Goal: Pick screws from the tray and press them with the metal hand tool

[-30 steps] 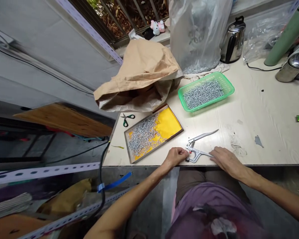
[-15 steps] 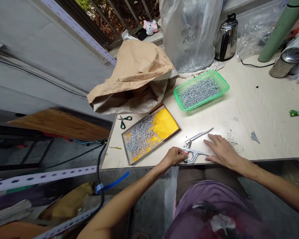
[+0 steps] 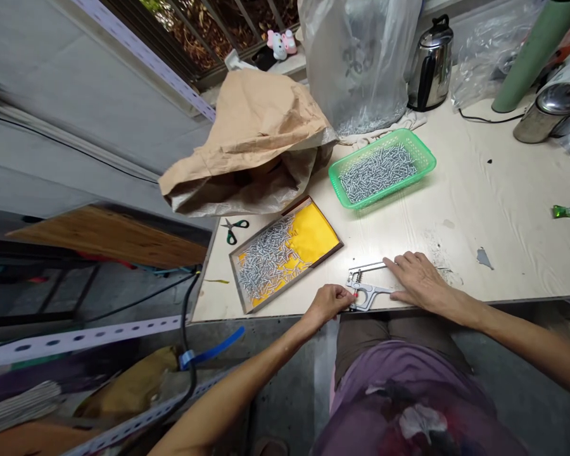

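Observation:
Metal snap-fastener-style pliers [image 3: 370,292] lie at the table's front edge, with a spring near the jaw. My right hand [image 3: 420,280] is closed around the handle ends, its fingers on the upper handle and its thumb at the lower one. At the jaw, my left hand [image 3: 330,300] pinches something too small to make out, beside a red spot on the tool. Left of the pliers is a shallow tray [image 3: 319,231] with a yellow bottom, partly covered by small silvery metal pieces [image 3: 268,256].
A green plastic basket [image 3: 430,162] full of similar pieces stands behind the pliers. Scissors [image 3: 235,229] lie left of the tray, near a brown paper bag [image 3: 266,126]. Farther back are a clear plastic bag [image 3: 358,69] and a kettle [image 3: 430,66].
My right hand has closed on the handles, and the raised upper handle has come down toward the lower one. My left hand stays at the jaw.

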The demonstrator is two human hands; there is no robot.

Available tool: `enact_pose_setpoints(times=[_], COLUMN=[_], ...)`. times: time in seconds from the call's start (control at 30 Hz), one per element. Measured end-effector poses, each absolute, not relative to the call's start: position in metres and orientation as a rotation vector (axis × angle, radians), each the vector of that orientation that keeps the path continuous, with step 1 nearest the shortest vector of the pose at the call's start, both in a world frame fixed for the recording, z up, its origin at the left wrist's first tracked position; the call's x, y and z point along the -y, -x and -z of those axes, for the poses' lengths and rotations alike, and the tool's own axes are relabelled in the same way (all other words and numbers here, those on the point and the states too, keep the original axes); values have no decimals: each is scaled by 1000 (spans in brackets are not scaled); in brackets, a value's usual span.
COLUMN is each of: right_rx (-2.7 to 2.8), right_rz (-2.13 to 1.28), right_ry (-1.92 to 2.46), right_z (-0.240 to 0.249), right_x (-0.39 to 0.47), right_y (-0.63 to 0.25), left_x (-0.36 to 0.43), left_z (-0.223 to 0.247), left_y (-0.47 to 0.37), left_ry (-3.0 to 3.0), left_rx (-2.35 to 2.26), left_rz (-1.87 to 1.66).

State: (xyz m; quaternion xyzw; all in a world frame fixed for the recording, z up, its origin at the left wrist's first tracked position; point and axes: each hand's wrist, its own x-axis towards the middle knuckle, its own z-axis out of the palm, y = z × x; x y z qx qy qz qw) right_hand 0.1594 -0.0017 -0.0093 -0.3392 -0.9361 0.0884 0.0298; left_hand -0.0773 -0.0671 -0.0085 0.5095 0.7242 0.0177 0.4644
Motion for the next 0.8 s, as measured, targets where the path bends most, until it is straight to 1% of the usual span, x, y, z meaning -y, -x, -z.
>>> enact_pose_setpoints(times=[0.07,0.13,0.2,0.3,0.4,0.5,0.63,0.8], right_rx=[2871,2853,2834,2806,2789,2794,2825,2862], right_rz=[-287,-290,-273,-260,-274,-268,-251,-257], right_ry=[1010,994,1008,1047,1106,1196,1268,1200], right_z=[10,11,13,15,15,14,11,10], right_x=[6,10,13,18,22,26,23,0], right_y=[-161,-161,-161,-163,-168,-171,-167,-166], left_x=[72,72,67,51,36,26,19,10], left_z=[6,5,8,17,22,17,5,5], left_y=[74,68,58,43,35,30,24,17], left_ry=[-1527,-1869,-2160,-2416,-2493,-2496,-2472,-2393], left_rx=[-1834,-1787,-1619,-1357,-1206,-1184,-1234,-1412], left_rz=[-143,-254,-297,-253,-140,1,151,156])
